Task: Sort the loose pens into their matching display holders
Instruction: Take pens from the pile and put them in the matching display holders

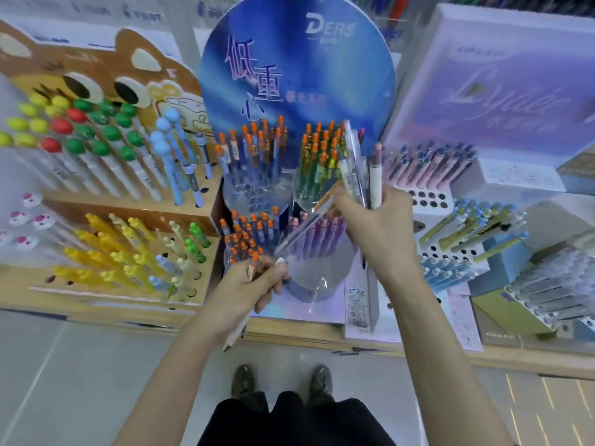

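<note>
inspector: left hand?
me: my left hand (251,291) is curled round a few loose pens (236,333), tips poking out below the wrist, low before the blue display holder (299,75).
inspector: right hand?
me: my right hand (380,230) clasps an upright bundle of pens (354,169), over the holder's purple pens (322,235). a clear pen (306,225) slants between both hands; which one pinches it, i cannot tell.

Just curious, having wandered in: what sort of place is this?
Most likely a stationery shop's pen section. Tiered display holders are packed with shelved pens, a blue DERS sign board stands behind them, and loose pens are gripped in the right hand and left hand.
</note>
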`<state>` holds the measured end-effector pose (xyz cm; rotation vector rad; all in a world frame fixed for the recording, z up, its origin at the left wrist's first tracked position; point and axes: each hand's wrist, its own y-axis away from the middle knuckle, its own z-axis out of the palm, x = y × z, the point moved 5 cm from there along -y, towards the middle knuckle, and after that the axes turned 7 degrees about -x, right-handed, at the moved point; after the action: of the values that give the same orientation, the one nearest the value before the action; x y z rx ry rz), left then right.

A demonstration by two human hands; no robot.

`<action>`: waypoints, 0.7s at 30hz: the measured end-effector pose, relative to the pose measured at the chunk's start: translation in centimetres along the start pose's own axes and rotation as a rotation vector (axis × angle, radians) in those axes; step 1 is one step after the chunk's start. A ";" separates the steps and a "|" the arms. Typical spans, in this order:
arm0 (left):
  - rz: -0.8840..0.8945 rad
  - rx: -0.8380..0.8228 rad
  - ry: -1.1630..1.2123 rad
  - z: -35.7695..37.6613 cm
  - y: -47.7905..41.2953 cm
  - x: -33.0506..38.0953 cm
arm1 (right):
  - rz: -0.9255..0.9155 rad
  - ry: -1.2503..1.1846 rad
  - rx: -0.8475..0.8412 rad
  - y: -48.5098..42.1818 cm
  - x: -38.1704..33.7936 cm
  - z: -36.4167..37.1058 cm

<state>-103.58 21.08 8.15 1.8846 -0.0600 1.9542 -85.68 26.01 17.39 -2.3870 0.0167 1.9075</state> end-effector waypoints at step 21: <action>0.000 0.259 -0.253 -8.9 -1.0 -1.6 | 0.288 0.328 0.018 7.8 6.8 5.6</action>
<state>-111.72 24.34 5.61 2.2904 0.1248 1.7830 -90.14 18.92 9.09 -2.7811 0.4172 1.5748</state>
